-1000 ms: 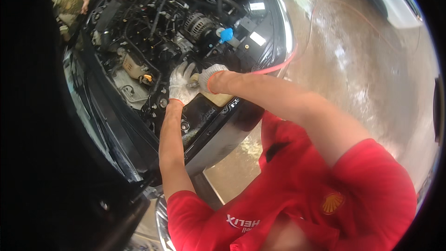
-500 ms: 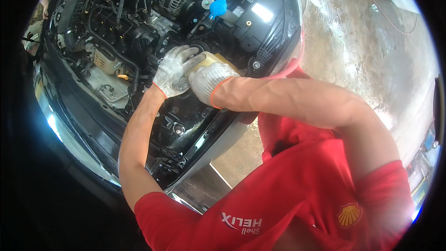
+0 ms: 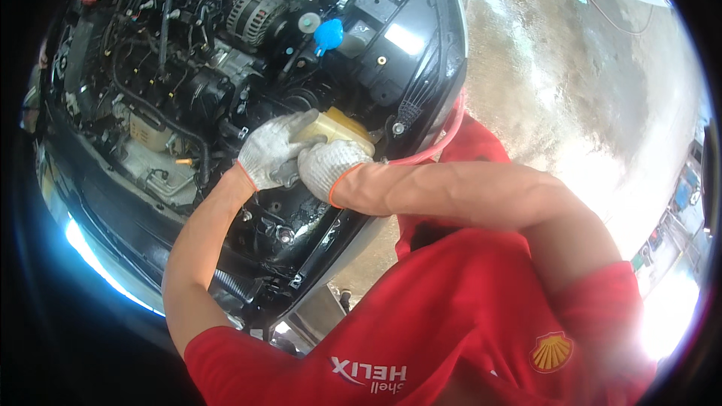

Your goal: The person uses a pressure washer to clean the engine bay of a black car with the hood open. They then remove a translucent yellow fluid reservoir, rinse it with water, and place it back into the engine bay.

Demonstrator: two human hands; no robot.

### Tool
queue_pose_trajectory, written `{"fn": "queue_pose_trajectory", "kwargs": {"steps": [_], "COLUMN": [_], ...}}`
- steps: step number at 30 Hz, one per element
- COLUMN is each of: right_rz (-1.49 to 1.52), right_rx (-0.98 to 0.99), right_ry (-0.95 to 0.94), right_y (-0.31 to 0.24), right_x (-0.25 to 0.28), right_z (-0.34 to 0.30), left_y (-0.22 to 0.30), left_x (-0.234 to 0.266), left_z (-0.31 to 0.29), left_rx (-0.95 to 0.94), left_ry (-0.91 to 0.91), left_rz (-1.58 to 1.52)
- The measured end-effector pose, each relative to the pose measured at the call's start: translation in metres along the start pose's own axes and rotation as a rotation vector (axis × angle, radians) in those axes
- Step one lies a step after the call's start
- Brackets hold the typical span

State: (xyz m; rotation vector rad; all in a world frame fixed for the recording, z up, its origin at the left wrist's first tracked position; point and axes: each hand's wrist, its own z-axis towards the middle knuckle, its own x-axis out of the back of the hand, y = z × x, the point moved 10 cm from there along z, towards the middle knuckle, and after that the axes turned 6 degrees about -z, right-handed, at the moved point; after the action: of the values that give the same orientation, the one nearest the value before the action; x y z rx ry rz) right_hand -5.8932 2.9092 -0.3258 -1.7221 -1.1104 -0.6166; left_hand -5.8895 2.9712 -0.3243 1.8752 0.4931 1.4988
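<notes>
Both of my hands wear whitish knit work gloves with orange cuffs and meet over the engine bay of a dark car. My left hand has its fingers closed about the left end of a yellowish, translucent plastic reservoir tank. Against the near side of that tank, my right hand is curled with its knuckles up. The gloves hide the tank's near left part and whatever lies under the palms. Beyond the tank, a blue cap stands up from the bay.
An alternator sits among hoses at the far left of the bay. The car's dark front edge curves past on the right. A pink-red hose hangs beside it over the wet concrete floor.
The view has shifted, so the car appears further left. My hands sit slightly lower against the engine bay, and more of the yellowish tank shows above my right hand.
</notes>
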Motion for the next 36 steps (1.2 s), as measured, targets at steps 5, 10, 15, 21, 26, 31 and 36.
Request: {"fn": "queue_pose_trajectory", "kwargs": {"steps": [5, 10, 15, 21, 26, 31, 36], "right_rz": [0.101, -0.004, -0.03, 0.09, 0.065, -0.016, -0.043], "right_rx": [-0.089, 0.017, -0.011, -0.046, -0.033, -0.003, -0.015], "right_ry": [-0.07, -0.115, -0.091, -0.041, -0.061, -0.119, -0.106], "right_y": [0.006, -0.003, -0.002, 0.003, 0.003, -0.002, -0.001], "right_x": [-0.006, -0.013, -0.011, -0.002, -0.003, -0.012, -0.016], "right_z": [0.001, 0.004, 0.006, 0.005, 0.006, 0.007, 0.009], "left_y": [0.001, -0.004, -0.006, -0.005, -0.005, -0.004, -0.003], "left_x": [0.006, 0.003, 0.002, 0.003, 0.002, 0.006, 0.008], "left_z": [-0.001, -0.002, -0.001, -0.002, -0.001, -0.001, 0.0], "left_rx": [0.003, 0.029, 0.038, 0.028, 0.025, 0.031, 0.032], "left_ry": [0.044, 0.048, 0.063, 0.075, 0.06, 0.063, 0.058], "left_rz": [-0.045, -0.071, -0.074, -0.061, -0.04, -0.041, -0.074]}}
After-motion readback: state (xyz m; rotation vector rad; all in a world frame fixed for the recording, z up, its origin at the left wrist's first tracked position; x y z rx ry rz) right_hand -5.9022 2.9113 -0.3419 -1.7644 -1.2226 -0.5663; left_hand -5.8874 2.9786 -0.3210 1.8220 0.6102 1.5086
